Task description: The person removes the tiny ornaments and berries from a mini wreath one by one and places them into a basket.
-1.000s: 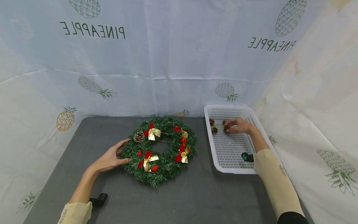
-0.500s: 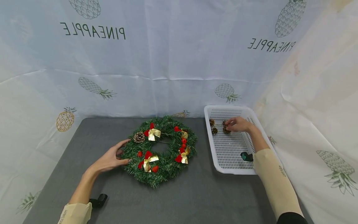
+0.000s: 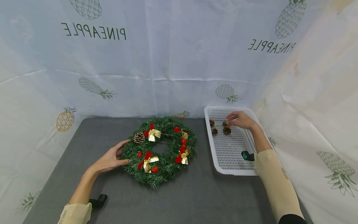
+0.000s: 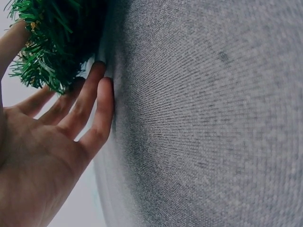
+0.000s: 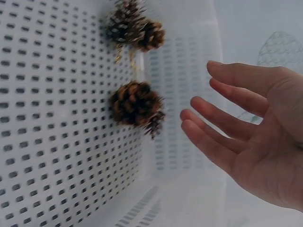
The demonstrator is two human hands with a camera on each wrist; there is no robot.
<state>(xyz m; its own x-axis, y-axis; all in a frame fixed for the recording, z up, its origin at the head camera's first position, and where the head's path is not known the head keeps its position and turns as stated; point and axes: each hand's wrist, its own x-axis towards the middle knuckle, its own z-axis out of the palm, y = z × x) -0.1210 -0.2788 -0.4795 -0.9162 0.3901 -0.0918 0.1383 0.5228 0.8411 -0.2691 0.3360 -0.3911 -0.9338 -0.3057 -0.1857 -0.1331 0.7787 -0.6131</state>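
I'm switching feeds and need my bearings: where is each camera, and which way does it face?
Head: on the head, facing forward and down over the grey table, wreath and white basket; left hand, right hand and forearms show.
Left wrist: on that wrist, looking past the palm to the wreath's edge and table; only the left hand shows.
Right wrist: on that wrist, looking into the basket at pine cones; only the right hand shows.
Shared: head and right wrist both show basket, pine cones and right hand.
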